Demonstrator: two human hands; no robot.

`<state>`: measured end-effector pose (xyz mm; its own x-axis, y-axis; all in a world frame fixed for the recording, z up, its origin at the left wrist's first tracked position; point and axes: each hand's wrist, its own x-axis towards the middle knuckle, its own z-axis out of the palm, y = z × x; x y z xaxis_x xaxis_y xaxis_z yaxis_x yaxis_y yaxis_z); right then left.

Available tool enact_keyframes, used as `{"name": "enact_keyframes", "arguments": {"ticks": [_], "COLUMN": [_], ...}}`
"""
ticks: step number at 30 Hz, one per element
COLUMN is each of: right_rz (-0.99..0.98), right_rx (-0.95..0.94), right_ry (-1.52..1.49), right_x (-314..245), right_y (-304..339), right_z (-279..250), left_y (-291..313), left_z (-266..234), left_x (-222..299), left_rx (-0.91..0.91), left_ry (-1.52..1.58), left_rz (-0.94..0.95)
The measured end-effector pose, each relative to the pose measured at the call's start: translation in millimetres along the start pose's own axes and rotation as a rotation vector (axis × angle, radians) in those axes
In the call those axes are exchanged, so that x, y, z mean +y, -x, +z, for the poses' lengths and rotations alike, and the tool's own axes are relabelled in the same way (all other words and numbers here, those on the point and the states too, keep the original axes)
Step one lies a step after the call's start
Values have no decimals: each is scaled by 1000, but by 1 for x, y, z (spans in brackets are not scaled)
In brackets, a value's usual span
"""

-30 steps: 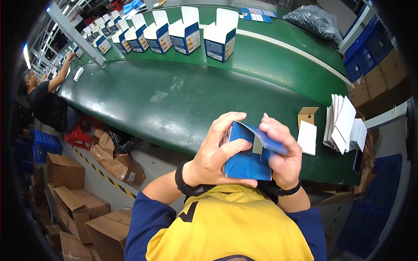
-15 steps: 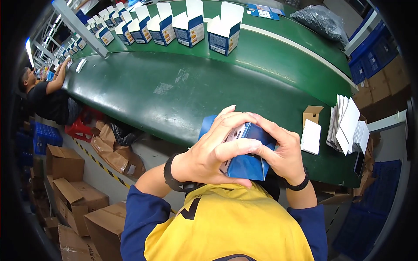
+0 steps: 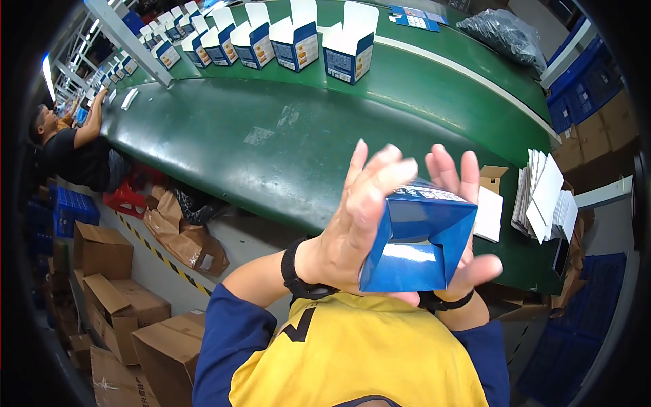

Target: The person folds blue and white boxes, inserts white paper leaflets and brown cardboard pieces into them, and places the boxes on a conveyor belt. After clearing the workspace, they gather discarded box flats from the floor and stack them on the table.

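Observation:
A blue carton [image 3: 407, 271] is in front of my chest, pressed between my two palms. Its end toward me gapes, with blue flaps around the opening. My left hand [image 3: 342, 234] lies along its left side, fingers stretched up and somewhat blurred. Against the right side rests my right hand [image 3: 464, 278], its thumb out to the side and its fingertips rising behind the carton. Part of the right palm is hidden by the carton.
Several blue-and-white cartons [image 3: 348, 61] with raised lids line the green conveyor [image 3: 203, 125]. At right lie white folded boxes [image 3: 539, 193] and a small brown-flapped box [image 3: 488, 210]. A grey plastic bag [image 3: 505, 37] sits far right. A co-worker [image 3: 74, 149] sits at left, near brown cardboard boxes [image 3: 102, 251].
The carton has turned so its gaping end faces me. My fingers, earlier curled over its top, have straightened and spread along its sides.

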<state>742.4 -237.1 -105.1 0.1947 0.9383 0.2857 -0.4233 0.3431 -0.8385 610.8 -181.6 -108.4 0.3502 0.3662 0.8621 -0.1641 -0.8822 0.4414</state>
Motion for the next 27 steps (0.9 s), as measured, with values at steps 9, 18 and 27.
{"name": "enact_keyframes", "arguments": {"ticks": [9, 18, 27], "right_rz": [214, 161, -106], "right_rx": [48, -43, -46], "right_ry": [341, 220, 152], "right_x": [-19, -17, -15], "right_y": [-6, -6, -1], "right_z": [3, -8, 0], "left_y": [12, 16, 13], "left_z": [-4, 10, 6], "left_x": [-17, -5, 5], "left_rx": [-226, -157, -260], "left_ry": [76, -301, 298], "left_rz": [-312, -217, -439]}}
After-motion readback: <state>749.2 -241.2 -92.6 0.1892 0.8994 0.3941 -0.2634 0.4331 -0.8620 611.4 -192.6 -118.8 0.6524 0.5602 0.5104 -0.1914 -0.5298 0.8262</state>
